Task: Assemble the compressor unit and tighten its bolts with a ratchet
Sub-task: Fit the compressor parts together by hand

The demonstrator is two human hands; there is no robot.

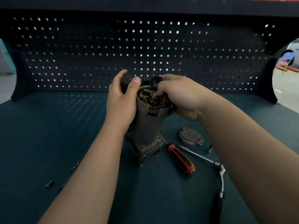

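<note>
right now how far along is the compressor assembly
Early on. Done: the compressor unit stands upright on the bench. In hand: the left hand grips its top while the right hand reaches into the open end. Left: end cover, loose bolts and ratchet lie on the bench, so closing and tightening remain.

Place: a workshop, seen at a workbench.
Back wall: dark pegboard [145, 54] with square holes, under a shelf [145, 4].
Surface: teal bench top [64, 126].
Tools: ratchet [223, 177], red-handled screwdriver [180, 159], loose bolts [48, 185] — all lying on the bench.
Beyond: pale open floor, blue chair [287, 58] — far right.
</note>
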